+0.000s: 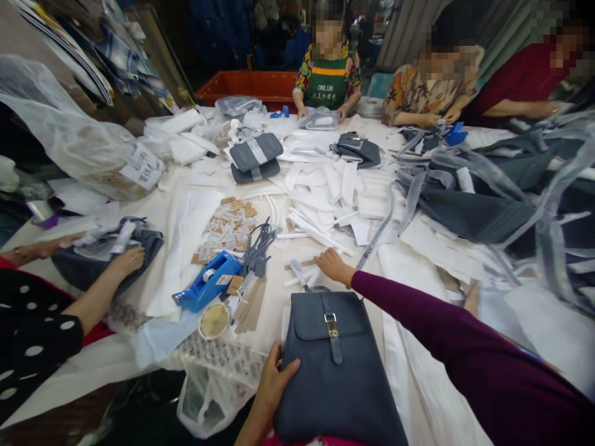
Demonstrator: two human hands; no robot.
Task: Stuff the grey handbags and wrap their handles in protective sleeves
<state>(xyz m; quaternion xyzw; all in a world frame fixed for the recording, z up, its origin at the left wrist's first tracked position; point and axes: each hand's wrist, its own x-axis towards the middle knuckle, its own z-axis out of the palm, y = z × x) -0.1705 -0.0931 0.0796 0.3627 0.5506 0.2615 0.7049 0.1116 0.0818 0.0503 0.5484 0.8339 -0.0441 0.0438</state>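
A crowded workroom runs back into dark shelving, with striped cloth hanging at the upper left. A long table (279,291) covered in white sheeting fills most of the view, and people sit along its far side and its left edge. A heap of grey bags (488,204) with loose straps spreads over the right of the table. At the left edge sits a large clear plastic sack (69,142) bearing a paper label. An orange crate (251,83) stands beyond the far end.

Nearest the camera, a dark grey backpack (334,365) lies flat with its buckle flap up. The left hand (274,381) is closed around the backpack's left edge, thumb on top. The right hand (331,265) reaches past the backpack's top to the white paper strips (320,235) and rests on them palm down; I cannot tell whether it grips one.

A co-worker's hand (125,260) presses on another grey bag at the left. A blue tape dispenser (209,286) lies left of the backpack, just beside a small round tub (214,321).
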